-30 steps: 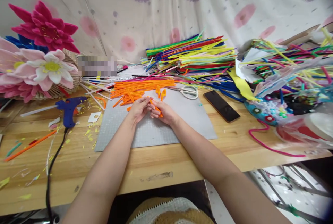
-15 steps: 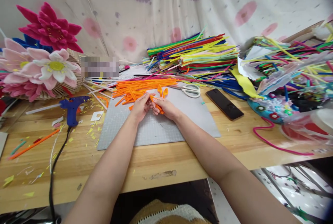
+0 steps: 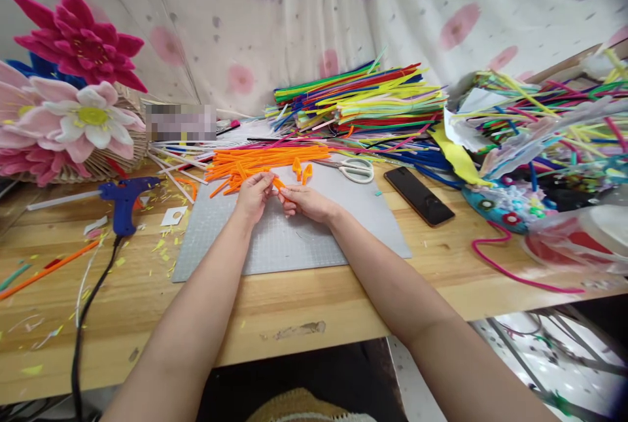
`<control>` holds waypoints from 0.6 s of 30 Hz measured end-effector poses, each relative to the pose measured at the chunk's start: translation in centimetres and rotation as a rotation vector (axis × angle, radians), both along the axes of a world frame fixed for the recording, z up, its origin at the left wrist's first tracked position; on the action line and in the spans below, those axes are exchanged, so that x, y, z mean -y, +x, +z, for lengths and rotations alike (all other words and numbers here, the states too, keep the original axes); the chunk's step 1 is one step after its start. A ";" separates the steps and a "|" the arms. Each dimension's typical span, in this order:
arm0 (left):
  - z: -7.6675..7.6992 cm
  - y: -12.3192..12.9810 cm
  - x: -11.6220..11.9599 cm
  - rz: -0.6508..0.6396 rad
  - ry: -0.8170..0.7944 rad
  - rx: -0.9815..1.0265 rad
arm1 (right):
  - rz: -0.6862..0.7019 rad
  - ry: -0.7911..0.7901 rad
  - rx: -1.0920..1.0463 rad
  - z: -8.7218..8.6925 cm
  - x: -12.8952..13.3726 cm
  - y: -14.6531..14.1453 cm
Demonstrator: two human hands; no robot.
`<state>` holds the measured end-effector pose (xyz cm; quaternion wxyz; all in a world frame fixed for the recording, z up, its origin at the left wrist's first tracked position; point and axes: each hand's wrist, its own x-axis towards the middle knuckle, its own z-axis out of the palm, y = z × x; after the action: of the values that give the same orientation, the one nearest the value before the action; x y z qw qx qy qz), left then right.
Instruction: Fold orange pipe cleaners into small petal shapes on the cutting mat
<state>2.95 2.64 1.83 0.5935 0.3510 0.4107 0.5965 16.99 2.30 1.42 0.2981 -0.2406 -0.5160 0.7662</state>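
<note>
Over the grey cutting mat (image 3: 294,255), my left hand (image 3: 255,196) and my right hand (image 3: 307,203) meet at an orange pipe-cleaner piece (image 3: 278,184). My left fingertips pinch its upper left end. The fingers of my right hand are closed around its lower part, which they mostly hide. Just behind the hands lies a pile of orange pipe cleaners (image 3: 265,159). Two small orange looped pieces rest on the mat: one upright-looking loop (image 3: 297,169) and another (image 3: 307,174) to its right.
White-handled scissors (image 3: 357,171) and a phone (image 3: 419,196) lie to the right. At left are a blue glue gun (image 3: 125,203) with its cord and fabric-like flowers (image 3: 91,114). Bundled coloured pipe cleaners (image 3: 363,98) stand behind; a pink one (image 3: 515,276) curls at right.
The hands have shifted slightly apart, and more of the orange piece shows between them. The whole view has shifted a little, with the table items appearing further left.
</note>
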 end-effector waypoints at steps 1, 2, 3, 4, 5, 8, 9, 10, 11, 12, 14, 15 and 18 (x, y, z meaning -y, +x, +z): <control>0.0 0.1 0.0 -0.005 0.005 -0.006 | -0.037 0.015 0.004 -0.1 0.0 -0.1; -0.1 0.4 0.2 -0.014 0.015 -0.021 | -0.091 0.038 0.015 -0.3 0.0 -0.3; -0.1 0.6 0.3 -0.026 0.030 -0.046 | -0.149 0.067 0.038 -0.5 0.0 -0.6; -0.1 0.9 0.5 -0.040 0.048 -0.077 | -0.204 0.102 0.073 -0.6 -0.1 -0.8; -0.2 1.1 0.8 -0.053 0.063 -0.107 | -0.238 0.146 0.124 -0.8 -0.2 -1.0; -0.3 1.4 1.2 -0.049 0.059 -0.147 | -0.230 0.305 0.296 -0.8 -0.7 -1.0; -0.3 1.3 1.2 -0.030 0.047 -0.137 | -0.221 0.373 0.348 -0.7 -0.9 -0.8; -0.3 1.2 1.2 -0.010 0.031 -0.125 | -0.224 0.443 0.395 -0.5 -1.1 -0.4; -0.3 1.0 1.1 0.006 0.011 -0.117 | -0.249 0.522 0.443 -0.3 -1.3 0.0; -0.3 0.9 1.0 0.019 -0.008 -0.120 | -0.289 0.593 0.485 -0.1 -1.5 0.5; -0.3 0.8 0.9 0.035 -0.028 -0.190 | -0.408 0.617 0.520 0.3 -1.9 1.3; -0.3 0.8 1.0 0.028 -0.024 -0.253 | -0.481 0.607 0.500 0.5 -2.0 1.7; -0.4 1.0 1.3 -0.077 0.008 -0.447 | -0.539 0.515 0.401 0.6 -2.2 2.1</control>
<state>3.97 1.35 1.44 0.5087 0.4922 0.5159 0.4825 19.08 4.48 2.00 0.4321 -0.4289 -0.6567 0.4450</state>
